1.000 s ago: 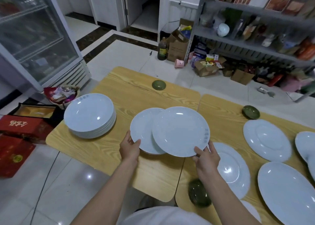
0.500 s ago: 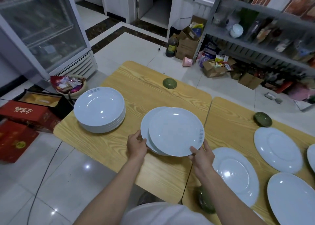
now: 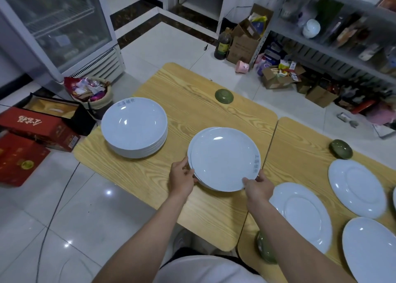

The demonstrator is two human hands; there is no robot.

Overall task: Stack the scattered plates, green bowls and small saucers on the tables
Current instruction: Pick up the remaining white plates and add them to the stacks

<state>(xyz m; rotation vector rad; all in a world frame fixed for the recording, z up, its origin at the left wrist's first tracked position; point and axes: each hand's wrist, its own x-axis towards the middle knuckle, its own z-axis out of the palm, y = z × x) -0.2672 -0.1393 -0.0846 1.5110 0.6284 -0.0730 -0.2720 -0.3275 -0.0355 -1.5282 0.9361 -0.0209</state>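
A white plate (image 3: 224,157) lies almost squarely on a second white plate on the left wooden table (image 3: 192,102). My left hand (image 3: 181,176) grips the near-left rim of the pair. My right hand (image 3: 258,185) pinches the top plate's near-right rim. A tall stack of white plates (image 3: 134,126) stands to the left. Green bowls sit upside down at the far edge (image 3: 224,96), on the right table (image 3: 340,149) and near my right forearm (image 3: 265,249). Flat white plates (image 3: 302,214) (image 3: 356,187) (image 3: 370,248) lie scattered on the right table.
A glass-door fridge (image 3: 55,25) stands at the far left, with red boxes (image 3: 34,124) and a snack basket (image 3: 92,92) on the floor beside the table. Shelving (image 3: 334,36) with cartons and an oil bottle (image 3: 222,45) lines the far right.
My right hand has slid its plate leftward over the plate at my left hand; the two now overlap almost fully. The camera has moved closer.
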